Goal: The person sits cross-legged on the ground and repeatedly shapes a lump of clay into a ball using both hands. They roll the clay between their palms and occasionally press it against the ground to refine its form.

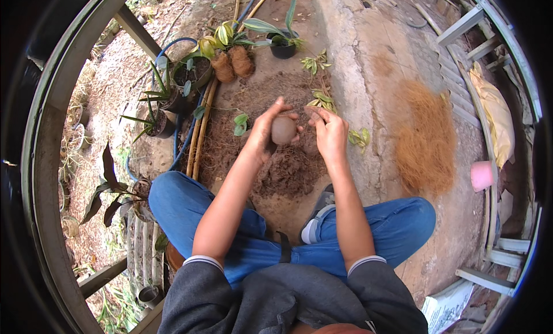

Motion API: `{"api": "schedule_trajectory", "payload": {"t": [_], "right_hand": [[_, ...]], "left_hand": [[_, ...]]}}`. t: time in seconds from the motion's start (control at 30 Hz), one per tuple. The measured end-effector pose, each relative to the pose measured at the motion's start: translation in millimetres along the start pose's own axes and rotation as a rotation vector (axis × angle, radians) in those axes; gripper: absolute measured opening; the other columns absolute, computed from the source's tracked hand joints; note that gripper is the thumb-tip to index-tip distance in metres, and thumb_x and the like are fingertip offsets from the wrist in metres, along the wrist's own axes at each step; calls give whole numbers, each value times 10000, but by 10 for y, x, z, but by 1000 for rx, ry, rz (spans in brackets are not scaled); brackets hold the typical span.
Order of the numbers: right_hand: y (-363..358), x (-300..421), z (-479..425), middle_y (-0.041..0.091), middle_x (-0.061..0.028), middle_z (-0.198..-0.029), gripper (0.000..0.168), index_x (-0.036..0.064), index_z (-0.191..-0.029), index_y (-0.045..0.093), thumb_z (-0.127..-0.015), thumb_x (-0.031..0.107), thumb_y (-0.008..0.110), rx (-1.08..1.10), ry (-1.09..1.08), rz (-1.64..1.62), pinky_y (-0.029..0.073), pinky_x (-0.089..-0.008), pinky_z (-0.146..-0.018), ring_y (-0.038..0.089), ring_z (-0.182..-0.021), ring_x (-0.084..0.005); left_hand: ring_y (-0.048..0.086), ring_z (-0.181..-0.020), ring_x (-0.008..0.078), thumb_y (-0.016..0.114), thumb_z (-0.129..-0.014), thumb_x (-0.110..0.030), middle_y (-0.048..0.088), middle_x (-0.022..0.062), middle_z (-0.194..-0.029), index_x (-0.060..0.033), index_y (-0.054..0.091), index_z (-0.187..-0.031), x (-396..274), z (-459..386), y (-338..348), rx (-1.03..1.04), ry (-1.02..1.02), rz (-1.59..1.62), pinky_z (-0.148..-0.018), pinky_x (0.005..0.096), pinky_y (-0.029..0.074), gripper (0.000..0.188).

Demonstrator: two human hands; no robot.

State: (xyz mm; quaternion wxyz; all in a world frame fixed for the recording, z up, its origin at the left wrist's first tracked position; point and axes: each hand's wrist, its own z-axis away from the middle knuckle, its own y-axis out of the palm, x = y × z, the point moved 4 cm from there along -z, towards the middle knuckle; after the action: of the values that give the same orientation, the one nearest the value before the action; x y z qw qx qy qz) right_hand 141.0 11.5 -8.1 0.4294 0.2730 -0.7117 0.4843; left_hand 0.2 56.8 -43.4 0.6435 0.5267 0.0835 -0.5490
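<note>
My left hand [262,130] is wrapped around a smooth, round brown object [284,130]. It could be a ball of packed soil or the base of a small pot; I cannot tell which. Just to its right, my right hand [332,131] is raised with its fingers bent and thumb and fingertips close together. Whether anything small is pinched there is unclear. Below both hands lies a heap of dark, fibrous soil [285,174]. A cutting with green leaves [240,124] rests on the soil's left side.
Two coconut-fibre-wrapped plants [240,61] stand ahead, near a black potted plant [283,51]. Bamboo poles [202,126] and a blue hose [190,133] run along the left, beside several pots. Loose coconut fibre [425,139] and a pink pot [481,176] are at right.
</note>
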Motion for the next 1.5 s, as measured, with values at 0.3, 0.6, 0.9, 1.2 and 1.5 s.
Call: {"api": "schedule_trajectory", "payload": {"t": [0.3,0.6,0.9,1.2,1.5], "right_hand": [[518,-462,122,424,-118,-1346,545,111,-1408,341,-973,433,407,299,594,-775,389,-357,-1014,420,-1240,-212],[628,-83,249,445,-161,-1330,584,16,-1307,442,-937,467,474,108,393,-1084,322,-453,-1060,382,-1282,-269],[329,145,169,442,-196,-1366,553,22,-1311,474,-955,444,444,3,-147,-552,356,-441,-1036,409,-1281,-315],[968,-891,105,478,-121,-1352,468,81,-1290,510,-941,385,445,254,333,-558,306,-390,-1070,424,-1275,-226],[1672,-1408,570,395,-100,-1429,827,165,-1371,433,-647,324,799,1078,-86,799,279,-490,-1081,340,-1325,-299]], "left_hand": [[495,-1118,273,557,-885,-487,500,175,-1173,27,449,-1232,-55,81,196,-73,153,-196,-963,365,408,629],[448,-1199,309,361,-889,-659,427,220,-1284,9,341,-1352,-90,5,38,-233,464,-441,-994,442,385,813],[439,-1213,322,546,-801,-665,406,178,-1285,-26,298,-1366,142,-117,-193,-18,78,242,-1015,510,391,887],[582,-854,253,637,-773,-603,579,102,-920,-28,548,-1075,296,-317,-906,-461,130,12,-751,455,478,655],[574,-1136,280,708,-748,-300,589,109,-1238,-144,607,-1204,1079,8,-1682,-367,-714,-1692,-896,416,503,492]]}}
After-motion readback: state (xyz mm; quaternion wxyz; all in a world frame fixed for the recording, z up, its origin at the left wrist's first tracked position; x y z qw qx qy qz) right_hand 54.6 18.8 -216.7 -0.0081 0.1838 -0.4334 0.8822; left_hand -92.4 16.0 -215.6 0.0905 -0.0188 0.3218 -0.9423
